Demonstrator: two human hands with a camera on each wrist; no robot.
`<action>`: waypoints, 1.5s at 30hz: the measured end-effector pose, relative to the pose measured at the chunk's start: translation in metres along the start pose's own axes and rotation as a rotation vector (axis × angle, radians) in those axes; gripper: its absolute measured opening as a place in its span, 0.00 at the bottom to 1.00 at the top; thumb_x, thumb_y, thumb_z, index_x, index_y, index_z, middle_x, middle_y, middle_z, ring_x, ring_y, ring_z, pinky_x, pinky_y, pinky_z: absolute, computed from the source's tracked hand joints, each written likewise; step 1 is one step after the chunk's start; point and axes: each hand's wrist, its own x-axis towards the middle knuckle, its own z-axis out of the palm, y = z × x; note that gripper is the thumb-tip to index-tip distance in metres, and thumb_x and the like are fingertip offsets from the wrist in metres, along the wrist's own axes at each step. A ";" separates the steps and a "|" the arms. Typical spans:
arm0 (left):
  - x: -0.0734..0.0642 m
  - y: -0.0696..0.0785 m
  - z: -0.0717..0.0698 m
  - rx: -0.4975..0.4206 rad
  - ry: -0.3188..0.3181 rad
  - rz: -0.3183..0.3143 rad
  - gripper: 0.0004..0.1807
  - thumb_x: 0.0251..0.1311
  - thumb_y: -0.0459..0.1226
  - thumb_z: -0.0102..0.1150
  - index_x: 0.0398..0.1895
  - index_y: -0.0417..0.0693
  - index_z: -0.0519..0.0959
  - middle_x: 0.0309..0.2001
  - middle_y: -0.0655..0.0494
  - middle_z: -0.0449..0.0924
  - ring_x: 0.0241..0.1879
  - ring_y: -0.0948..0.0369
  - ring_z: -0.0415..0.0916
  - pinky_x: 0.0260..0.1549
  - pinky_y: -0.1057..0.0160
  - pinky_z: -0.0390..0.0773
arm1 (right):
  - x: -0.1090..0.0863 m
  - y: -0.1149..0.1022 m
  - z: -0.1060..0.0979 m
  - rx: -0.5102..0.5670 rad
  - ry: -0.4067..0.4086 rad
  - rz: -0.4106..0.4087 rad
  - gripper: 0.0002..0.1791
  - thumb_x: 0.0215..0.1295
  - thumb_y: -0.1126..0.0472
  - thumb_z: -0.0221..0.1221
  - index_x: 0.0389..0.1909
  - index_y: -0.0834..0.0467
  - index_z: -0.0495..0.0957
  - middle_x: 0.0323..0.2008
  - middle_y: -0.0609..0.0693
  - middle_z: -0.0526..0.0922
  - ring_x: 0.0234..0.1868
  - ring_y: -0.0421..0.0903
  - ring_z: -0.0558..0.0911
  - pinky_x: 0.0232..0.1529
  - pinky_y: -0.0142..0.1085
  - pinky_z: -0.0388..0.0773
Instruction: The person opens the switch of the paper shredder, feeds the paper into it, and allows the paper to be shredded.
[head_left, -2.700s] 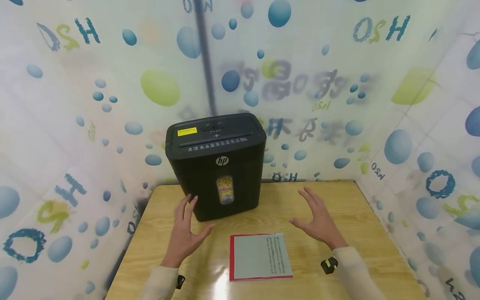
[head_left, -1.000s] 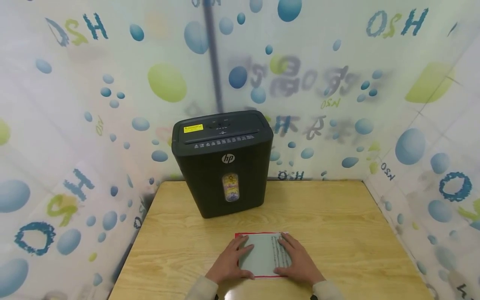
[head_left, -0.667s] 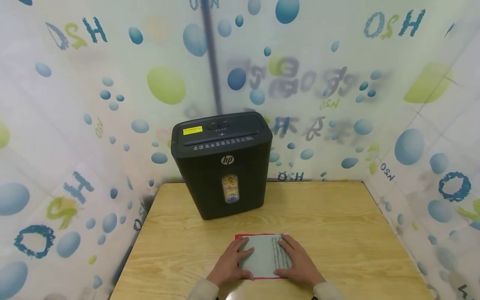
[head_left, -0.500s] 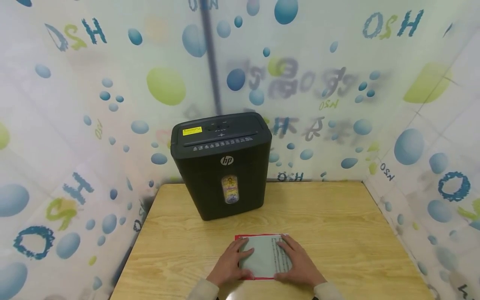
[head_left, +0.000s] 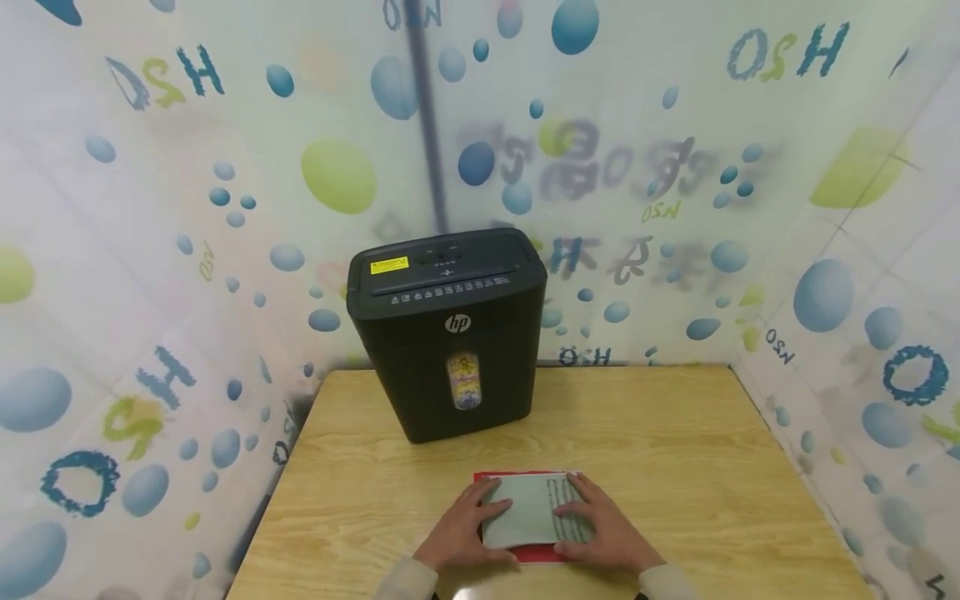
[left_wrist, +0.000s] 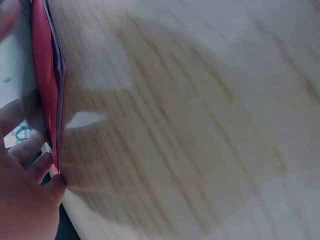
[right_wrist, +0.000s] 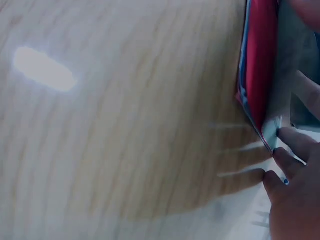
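A pale grey-green sheet of paper (head_left: pixel 519 510), with lines of dark print on its right side, lies over red paper (head_left: pixel 537 553) at the front of the table. My left hand (head_left: pixel 459 530) holds the sheet's left side, fingers spread over it and thumb at the near edge. On the right side my right hand (head_left: pixel 613 532) holds it the same way. The sheet's near edge bows up, baring a red strip. In the left wrist view, red paper (left_wrist: pixel 46 65) stands above bluish layers beneath; the right wrist view shows the same red paper (right_wrist: pixel 262 55) stack edge-on.
A black HP paper shredder (head_left: pixel 487 350) stands behind the papers, left of centre, with a yellow label on top and a window showing colourful shreds. The wooden table (head_left: pixel 637 433) meets patterned curtain walls (head_left: pixel 630 167) at the back and sides.
Both hands came in from apart and settled on the sheet's two sides. Since half a second ago its near edge has risen away from the front, showing more red. The shredder stays put.
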 end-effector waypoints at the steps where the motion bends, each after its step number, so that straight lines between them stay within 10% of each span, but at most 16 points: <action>1: -0.001 0.000 0.000 -0.013 -0.006 0.002 0.46 0.47 0.73 0.66 0.71 0.70 0.73 0.80 0.58 0.58 0.79 0.49 0.56 0.70 0.42 0.69 | 0.000 0.000 -0.001 0.016 -0.005 0.001 0.22 0.57 0.33 0.69 0.47 0.40 0.86 0.77 0.58 0.64 0.79 0.67 0.57 0.69 0.71 0.63; 8: -0.001 0.000 -0.004 -0.232 0.009 -0.004 0.19 0.66 0.61 0.60 0.56 0.74 0.84 0.75 0.52 0.67 0.78 0.44 0.58 0.69 0.38 0.68 | -0.001 0.004 -0.013 0.084 -0.003 -0.024 0.04 0.68 0.45 0.65 0.37 0.35 0.88 0.65 0.51 0.81 0.70 0.62 0.73 0.66 0.59 0.74; 16: 0.004 -0.001 -0.010 -0.296 0.267 0.115 0.08 0.64 0.41 0.69 0.42 0.51 0.91 0.45 0.54 0.91 0.57 0.48 0.84 0.59 0.50 0.81 | 0.003 0.010 -0.026 0.267 0.000 0.146 0.09 0.65 0.46 0.68 0.41 0.44 0.88 0.43 0.40 0.89 0.47 0.35 0.83 0.52 0.36 0.83; 22: 0.010 0.002 -0.014 -0.477 0.336 -0.046 0.06 0.58 0.43 0.74 0.35 0.53 0.92 0.36 0.58 0.90 0.39 0.67 0.82 0.43 0.68 0.84 | 0.011 0.007 -0.031 0.356 0.108 0.260 0.11 0.64 0.48 0.69 0.36 0.51 0.89 0.36 0.44 0.87 0.35 0.36 0.77 0.38 0.28 0.76; 26: 0.015 0.004 -0.020 -0.591 0.361 -0.110 0.06 0.61 0.40 0.71 0.35 0.48 0.90 0.37 0.54 0.90 0.40 0.61 0.87 0.43 0.69 0.85 | 0.017 0.004 -0.031 0.347 0.199 0.238 0.09 0.65 0.51 0.68 0.35 0.52 0.89 0.34 0.44 0.87 0.32 0.34 0.76 0.35 0.27 0.76; 36: 0.025 0.005 -0.041 -0.583 0.411 -0.131 0.09 0.67 0.42 0.66 0.31 0.49 0.87 0.33 0.56 0.87 0.39 0.61 0.88 0.37 0.69 0.84 | 0.029 -0.010 -0.046 0.398 0.284 0.233 0.07 0.66 0.52 0.68 0.34 0.51 0.89 0.30 0.45 0.87 0.29 0.35 0.77 0.32 0.29 0.75; 45: 0.033 0.015 -0.068 -0.547 0.471 -0.121 0.20 0.65 0.41 0.68 0.18 0.43 0.74 0.17 0.61 0.69 0.19 0.72 0.64 0.21 0.71 0.67 | 0.040 -0.020 -0.068 0.500 0.262 0.210 0.12 0.68 0.54 0.67 0.42 0.59 0.89 0.39 0.54 0.91 0.35 0.41 0.88 0.38 0.34 0.87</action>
